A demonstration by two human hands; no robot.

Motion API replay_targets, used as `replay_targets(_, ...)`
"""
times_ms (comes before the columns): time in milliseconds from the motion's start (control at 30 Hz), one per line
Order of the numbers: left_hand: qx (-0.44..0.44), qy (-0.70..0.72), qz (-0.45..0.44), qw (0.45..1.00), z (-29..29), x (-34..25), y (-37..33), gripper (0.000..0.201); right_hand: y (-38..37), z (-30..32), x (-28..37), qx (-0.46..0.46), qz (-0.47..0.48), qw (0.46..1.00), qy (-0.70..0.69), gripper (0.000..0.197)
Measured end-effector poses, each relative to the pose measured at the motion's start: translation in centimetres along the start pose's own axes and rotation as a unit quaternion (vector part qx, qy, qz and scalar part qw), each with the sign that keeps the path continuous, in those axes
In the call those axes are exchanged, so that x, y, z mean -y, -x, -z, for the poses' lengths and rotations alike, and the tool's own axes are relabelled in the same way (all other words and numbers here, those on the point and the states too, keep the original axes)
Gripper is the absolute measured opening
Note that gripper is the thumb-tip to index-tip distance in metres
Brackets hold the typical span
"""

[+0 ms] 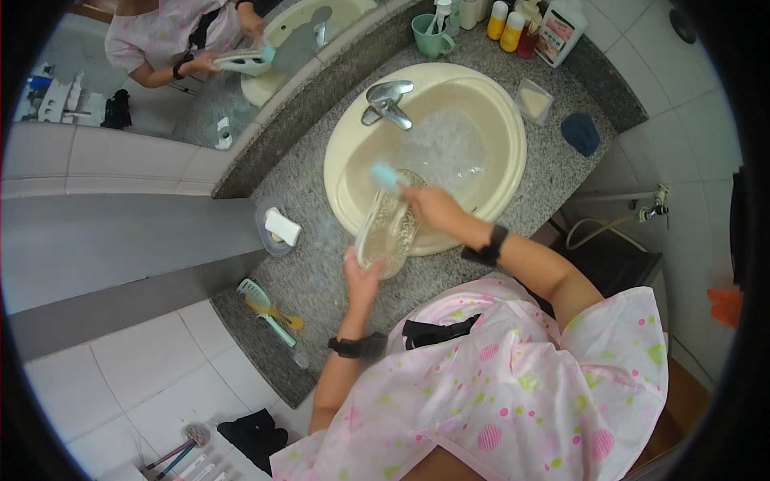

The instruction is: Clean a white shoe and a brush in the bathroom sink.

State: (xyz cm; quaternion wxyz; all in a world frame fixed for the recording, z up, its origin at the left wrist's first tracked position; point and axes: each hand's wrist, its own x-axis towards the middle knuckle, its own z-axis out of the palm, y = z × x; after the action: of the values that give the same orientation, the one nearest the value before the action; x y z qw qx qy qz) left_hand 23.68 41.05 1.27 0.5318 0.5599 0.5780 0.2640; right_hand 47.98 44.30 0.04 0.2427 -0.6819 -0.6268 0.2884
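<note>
My left hand (362, 279) grips the near end of a clear patterned slipper (387, 231), holding it tilted over the front rim of a cream sink (345, 164). My right hand (431, 207) holds a light blue brush (385, 175) against the slipper's upper side. Water fills the basin below the chrome tap (387, 102).
On the speckled granite counter (321, 272) lie a soap dish with white soap (279, 228), a green comb and toothbrush (269, 309), a green cup (431, 36), bottles (529, 28), a small clear box (534, 101) and a blue cloth (581, 133). A mirror (160, 80) stands at left.
</note>
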Motion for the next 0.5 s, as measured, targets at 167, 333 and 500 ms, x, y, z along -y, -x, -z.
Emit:
replay_targets(167,0.005,0.039,-0.015,0.999,0.1,0.2,0.7,0.040,0.7,0.8,-0.7,0.032,0.031,0.999,-0.028,0.040)
replay_targets(333,-0.015,0.037,-0.007,0.999,0.1,0.8,-0.1,0.038,3.7,0.5,2.2,0.067,0.092,0.993,-0.020,0.042)
replay_targets(500,-0.022,0.035,-0.013,0.999,0.1,1.3,0.1,0.038,-0.3,0.6,-2.0,0.023,-0.044,0.999,0.008,0.041)
